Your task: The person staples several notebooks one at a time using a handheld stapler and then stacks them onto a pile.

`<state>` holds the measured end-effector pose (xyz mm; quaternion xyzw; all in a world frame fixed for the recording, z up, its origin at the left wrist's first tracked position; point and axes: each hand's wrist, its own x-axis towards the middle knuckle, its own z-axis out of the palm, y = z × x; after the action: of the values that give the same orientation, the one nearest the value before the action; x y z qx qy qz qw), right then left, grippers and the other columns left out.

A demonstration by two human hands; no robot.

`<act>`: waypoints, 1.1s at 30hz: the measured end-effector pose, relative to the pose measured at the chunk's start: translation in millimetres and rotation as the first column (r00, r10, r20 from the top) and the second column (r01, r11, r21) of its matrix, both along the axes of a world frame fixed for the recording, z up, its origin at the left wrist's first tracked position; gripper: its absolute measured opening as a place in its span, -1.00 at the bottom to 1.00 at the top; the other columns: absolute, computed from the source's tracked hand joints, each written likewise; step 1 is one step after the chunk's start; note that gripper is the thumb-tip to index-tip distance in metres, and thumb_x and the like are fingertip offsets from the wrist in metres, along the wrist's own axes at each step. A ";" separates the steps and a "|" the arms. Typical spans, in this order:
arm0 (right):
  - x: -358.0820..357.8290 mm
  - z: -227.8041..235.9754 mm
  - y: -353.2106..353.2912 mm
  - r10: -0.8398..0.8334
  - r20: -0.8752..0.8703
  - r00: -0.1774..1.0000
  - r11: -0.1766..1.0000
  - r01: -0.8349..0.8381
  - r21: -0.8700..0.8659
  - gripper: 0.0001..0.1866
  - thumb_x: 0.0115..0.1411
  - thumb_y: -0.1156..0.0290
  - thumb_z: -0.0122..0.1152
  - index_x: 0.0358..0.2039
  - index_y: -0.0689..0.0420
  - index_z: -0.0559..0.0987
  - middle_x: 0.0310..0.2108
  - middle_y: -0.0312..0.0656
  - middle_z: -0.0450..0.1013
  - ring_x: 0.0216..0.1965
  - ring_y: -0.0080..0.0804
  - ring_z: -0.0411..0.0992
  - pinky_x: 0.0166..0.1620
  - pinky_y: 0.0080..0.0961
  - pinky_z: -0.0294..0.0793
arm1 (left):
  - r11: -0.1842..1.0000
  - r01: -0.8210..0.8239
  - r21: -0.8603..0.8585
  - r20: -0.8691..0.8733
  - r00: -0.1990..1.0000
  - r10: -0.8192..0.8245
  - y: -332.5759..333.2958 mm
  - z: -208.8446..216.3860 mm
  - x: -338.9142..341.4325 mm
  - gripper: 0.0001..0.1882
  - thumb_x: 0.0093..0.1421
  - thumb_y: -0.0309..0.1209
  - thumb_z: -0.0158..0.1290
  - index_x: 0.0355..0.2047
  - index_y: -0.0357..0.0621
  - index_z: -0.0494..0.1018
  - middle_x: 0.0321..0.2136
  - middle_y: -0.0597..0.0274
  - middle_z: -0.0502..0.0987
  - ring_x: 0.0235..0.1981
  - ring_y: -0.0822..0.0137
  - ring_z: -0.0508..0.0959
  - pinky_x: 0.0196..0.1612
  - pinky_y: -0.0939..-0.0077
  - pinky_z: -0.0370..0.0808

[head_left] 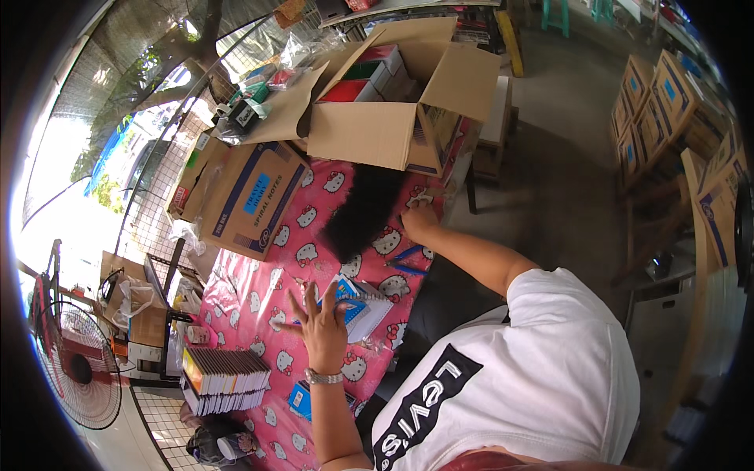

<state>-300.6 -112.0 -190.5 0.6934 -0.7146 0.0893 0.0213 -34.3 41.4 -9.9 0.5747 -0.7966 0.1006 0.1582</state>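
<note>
My left hand, with a metal-banded watch on its wrist, is open with fingers spread over the pink patterned tablecloth. Just beside and partly behind its fingers lies a spiral notebook with white pages and blue covers. Farther off, my right hand rests near the table's right edge with its fingers curled; what they hold, if anything, is hidden. A black, fuzzy-edged piece lies left of that hand. Between the two hands are blue pen-like things. Some blue-covered booklets lie by my left forearm.
An open carton holding red and green items stands at the far end, beside a closed carton. A stack of notebooks sits at the near left. A fan stands at left; stacked cartons are at right.
</note>
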 end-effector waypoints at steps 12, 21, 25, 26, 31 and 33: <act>71.1 185.2 10.5 -0.153 0.988 -0.017 0.031 -0.999 -0.013 -0.55 0.16 0.30 0.20 0.06 0.17 0.47 -0.12 -0.31 0.42 -0.08 -0.51 0.36 0.01 -0.51 0.35 | 0.999 0.043 0.026 -0.220 0.975 -0.037 -1.1 -12.6 21.9 -0.74 0.15 -0.30 0.18 -0.18 -0.07 0.48 -0.20 0.14 0.46 -0.09 -0.03 0.39 -0.04 0.03 0.31; 88.2 182.1 3.5 0.445 0.861 0.248 0.139 -0.968 0.208 -0.52 0.15 0.25 0.24 0.07 0.12 0.46 -0.16 -0.31 0.45 -0.11 -0.50 0.39 -0.04 -0.47 0.38 | 0.994 0.099 0.036 -0.284 0.955 -0.085 -13.0 -11.1 30.4 -0.67 0.11 -0.28 0.22 -0.18 -0.15 0.44 -0.22 0.08 0.47 -0.11 -0.05 0.39 -0.05 0.05 0.31; 77.6 191.3 14.4 -0.279 0.948 -0.154 0.065 -0.988 -0.142 -0.62 0.12 0.28 0.22 -0.05 0.11 0.49 -0.25 -0.35 0.44 -0.14 -0.59 0.40 -0.07 -0.52 0.39 | 0.993 0.104 0.049 -0.306 0.948 -0.085 -11.7 -12.7 30.0 -0.65 0.10 -0.29 0.22 -0.19 -0.22 0.43 -0.25 0.04 0.47 -0.14 -0.06 0.40 -0.03 0.06 0.32; 79.3 196.9 17.4 0.104 0.990 0.090 0.178 -0.982 0.070 -0.61 0.13 0.28 0.21 -0.04 0.13 0.48 -0.22 -0.35 0.44 -0.15 -0.62 0.39 -0.09 -0.54 0.39 | 0.994 0.105 0.042 -0.329 0.940 -0.085 -12.9 -12.8 29.7 -0.65 0.11 -0.29 0.22 -0.19 -0.23 0.42 -0.26 0.03 0.47 -0.15 -0.06 0.40 -0.03 0.07 0.32; 82.4 184.7 8.5 -0.072 0.996 -0.053 0.117 -0.992 -0.044 -0.57 0.10 0.28 0.26 -0.02 0.16 0.51 -0.25 -0.29 0.48 -0.14 -0.57 0.40 -0.07 -0.51 0.40 | 0.991 0.119 0.056 -0.342 0.935 -0.093 -10.3 -9.1 33.1 -0.66 0.11 -0.33 0.21 -0.19 -0.25 0.41 -0.27 0.01 0.47 -0.16 -0.06 0.41 -0.03 0.09 0.33; 101.2 184.6 -0.4 0.423 0.873 0.241 0.172 -0.968 0.184 -0.55 0.09 0.28 0.28 -0.01 0.18 0.53 -0.21 -0.26 0.49 -0.12 -0.51 0.42 -0.06 -0.48 0.42 | 0.994 0.097 0.054 -0.356 0.932 -0.072 -9.7 -2.3 36.5 -0.69 0.12 -0.37 0.19 -0.19 -0.25 0.40 -0.27 0.00 0.47 -0.15 -0.06 0.41 -0.03 0.10 0.33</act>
<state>-199.5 -112.4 -5.9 0.8147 -0.1772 0.0309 -0.5512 2.2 31.7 -12.2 0.5539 -0.7823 -0.0392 0.2825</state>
